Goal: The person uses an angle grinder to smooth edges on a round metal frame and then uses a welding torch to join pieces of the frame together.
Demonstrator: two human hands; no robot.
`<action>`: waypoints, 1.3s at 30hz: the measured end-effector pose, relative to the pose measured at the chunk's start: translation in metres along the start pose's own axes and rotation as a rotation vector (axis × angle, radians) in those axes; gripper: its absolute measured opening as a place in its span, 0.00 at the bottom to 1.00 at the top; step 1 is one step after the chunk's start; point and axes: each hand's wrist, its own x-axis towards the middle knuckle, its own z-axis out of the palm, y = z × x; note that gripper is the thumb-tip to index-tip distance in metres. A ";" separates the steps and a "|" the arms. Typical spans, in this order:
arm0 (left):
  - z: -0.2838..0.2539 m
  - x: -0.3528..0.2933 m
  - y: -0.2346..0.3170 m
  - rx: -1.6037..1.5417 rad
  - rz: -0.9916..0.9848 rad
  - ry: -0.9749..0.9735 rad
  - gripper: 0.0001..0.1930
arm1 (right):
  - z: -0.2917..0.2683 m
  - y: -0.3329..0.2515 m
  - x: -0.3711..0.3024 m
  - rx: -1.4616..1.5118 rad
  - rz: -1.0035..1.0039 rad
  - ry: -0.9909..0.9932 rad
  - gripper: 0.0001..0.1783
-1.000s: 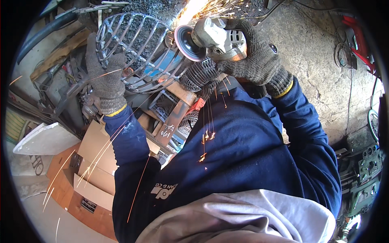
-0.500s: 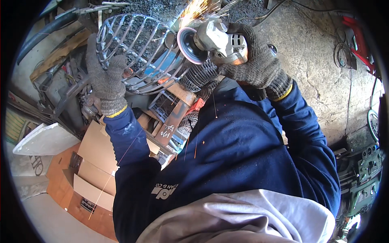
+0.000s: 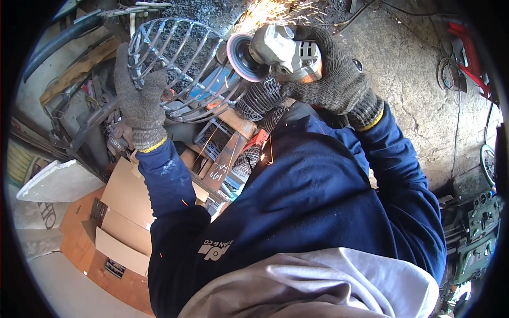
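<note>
My right hand [image 3: 339, 79], in a grey knitted glove, is closed round an angle grinder [image 3: 286, 52] with a pale metal head. Its pinkish disc [image 3: 245, 57] is at the right rim of a round basket-like frame of bent metal rods [image 3: 185, 53]. Bright sparks [image 3: 270, 11] fly up and away from the disc. My left hand [image 3: 139, 98], gloved alike, grips the left side of the metal rod frame, fingers round its rods. Where exactly disc and rod meet is hard to make out.
Coiled springs [image 3: 260, 98] and a wooden crate [image 3: 225, 159] lie below the frame. Open cardboard boxes [image 3: 124, 199] stand lower left, beside a white slab [image 3: 58, 183]. A red metal object [image 3: 469, 55] and green machinery [image 3: 477, 228] are at the right. A cable [image 3: 355, 16] crosses the floor.
The grinder has shifted slightly left along the frame's rim, with my right hand. The spark stream now spreads wider and further right. My left hand and the frame stay almost still.
</note>
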 end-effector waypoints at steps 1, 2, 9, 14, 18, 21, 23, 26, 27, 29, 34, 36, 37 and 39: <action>0.001 -0.001 0.001 -0.033 -0.033 0.002 0.47 | 0.002 0.002 -0.002 0.050 0.012 0.018 0.47; 0.002 -0.001 0.001 -0.064 -0.063 0.007 0.48 | 0.006 0.007 -0.005 0.101 0.024 0.036 0.48; 0.007 -0.002 0.004 -0.114 -0.122 0.042 0.48 | 0.005 0.009 -0.009 0.105 0.091 0.016 0.56; 0.006 -0.003 0.009 -0.170 -0.189 0.034 0.47 | 0.004 0.012 -0.010 -0.048 0.013 0.028 0.55; 0.005 -0.003 0.000 -0.165 -0.154 0.033 0.47 | 0.002 0.016 -0.008 -0.068 -0.003 0.017 0.55; 0.004 0.000 0.001 -0.077 -0.164 0.029 0.47 | 0.001 0.011 -0.008 -0.085 -0.015 0.012 0.55; 0.002 0.001 0.000 -0.031 -0.117 0.032 0.47 | 0.003 0.012 -0.009 -0.036 0.033 0.015 0.56; 0.004 0.000 0.000 -0.063 -0.068 0.049 0.47 | 0.004 0.017 -0.009 -0.007 0.008 0.018 0.56; 0.007 -0.002 0.006 -0.102 -0.122 0.053 0.48 | 0.003 0.019 -0.009 -0.005 -0.017 0.019 0.55; 0.010 -0.002 0.010 -0.146 -0.188 0.056 0.48 | 0.005 0.018 -0.009 0.073 0.019 0.007 0.55; 0.007 -0.005 0.014 -0.145 -0.220 0.054 0.49 | 0.001 0.003 -0.005 0.000 0.004 -0.034 0.54; 0.007 -0.004 0.013 -0.149 -0.213 0.047 0.49 | 0.003 0.006 -0.007 -0.001 -0.003 -0.008 0.54; 0.008 -0.004 0.012 -0.149 -0.207 0.042 0.48 | 0.004 0.006 -0.008 0.004 0.022 -0.004 0.55; 0.008 -0.002 0.008 -0.147 -0.188 0.036 0.48 | 0.006 0.008 -0.010 0.015 0.073 0.005 0.55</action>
